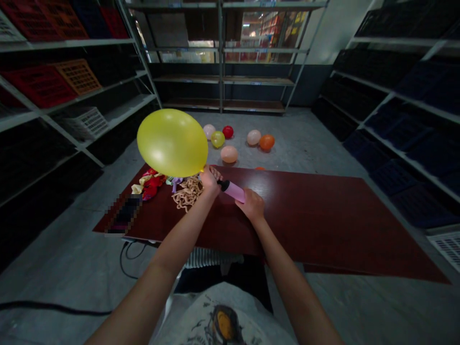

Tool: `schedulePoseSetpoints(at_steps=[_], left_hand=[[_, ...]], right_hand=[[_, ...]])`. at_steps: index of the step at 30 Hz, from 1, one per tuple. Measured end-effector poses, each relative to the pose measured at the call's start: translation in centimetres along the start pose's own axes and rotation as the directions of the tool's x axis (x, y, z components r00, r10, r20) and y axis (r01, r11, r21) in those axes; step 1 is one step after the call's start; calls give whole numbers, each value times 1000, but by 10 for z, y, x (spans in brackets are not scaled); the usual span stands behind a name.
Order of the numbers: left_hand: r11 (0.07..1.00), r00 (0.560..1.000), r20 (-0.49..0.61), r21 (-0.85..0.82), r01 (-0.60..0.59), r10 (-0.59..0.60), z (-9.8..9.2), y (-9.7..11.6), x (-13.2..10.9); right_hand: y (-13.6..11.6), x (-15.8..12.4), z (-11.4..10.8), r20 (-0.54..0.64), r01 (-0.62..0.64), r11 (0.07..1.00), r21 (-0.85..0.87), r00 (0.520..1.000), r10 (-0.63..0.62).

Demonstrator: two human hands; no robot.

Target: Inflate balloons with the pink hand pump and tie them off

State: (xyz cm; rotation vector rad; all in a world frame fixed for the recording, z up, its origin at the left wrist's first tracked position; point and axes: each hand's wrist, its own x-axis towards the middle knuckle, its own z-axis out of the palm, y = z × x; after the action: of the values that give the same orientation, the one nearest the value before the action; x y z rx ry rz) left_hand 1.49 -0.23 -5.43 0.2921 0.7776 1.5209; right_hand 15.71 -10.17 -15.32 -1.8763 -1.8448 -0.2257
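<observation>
A large inflated yellow balloon (172, 143) hangs in the air above the far edge of the dark red table (305, 211). My left hand (210, 181) grips its neck where it meets the black nozzle of a pink hand pump (233, 191). My right hand (251, 205) is wrapped around the pump's near end. Just left of my left hand lies a tangled heap of tan cord (187, 192), and beyond it a pile of limp red and yellow balloons (149, 184).
Several inflated balloons, including a peach one (229, 154) and an orange one (267, 142), lie on the concrete floor past the table. Metal shelves with crates line both sides and the back. A pixelated dark object (124, 215) sits at the table's left end.
</observation>
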Motion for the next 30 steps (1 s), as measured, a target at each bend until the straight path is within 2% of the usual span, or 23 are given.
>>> schedulePoseSetpoints(at_steps=[2, 7, 11, 16, 20, 24, 30], left_hand=[[999, 999, 11, -26, -45, 45, -6, 6, 1], [997, 998, 1, -50, -56, 56, -23, 32, 5], [996, 997, -29, -46, -71, 70, -31, 63, 8], [993, 994, 2, -57, -106, 106, -40, 108, 9], [986, 987, 9, -45, -160, 161, -40, 135, 4], [969, 971, 13, -58, -239, 240, -21, 136, -8], [948, 946, 64, -17, -319, 319, 20, 105, -16]], right_hand=[[-3, 0, -2, 8, 30, 1000, -8, 1000, -30], [-7, 0, -3, 41, 119, 993, -28, 992, -117], [-4, -1, 2, 37, 145, 988, -48, 989, -143], [-1, -1, 5, 56, 175, 984, -33, 983, -173], [-1, -1, 5, 42, 187, 982, 16, 981, -188], [1, -1, 8, -6, 154, 985, 83, 988, -154], [9, -2, 15, -99, 33, 991, 128, 995, -21]])
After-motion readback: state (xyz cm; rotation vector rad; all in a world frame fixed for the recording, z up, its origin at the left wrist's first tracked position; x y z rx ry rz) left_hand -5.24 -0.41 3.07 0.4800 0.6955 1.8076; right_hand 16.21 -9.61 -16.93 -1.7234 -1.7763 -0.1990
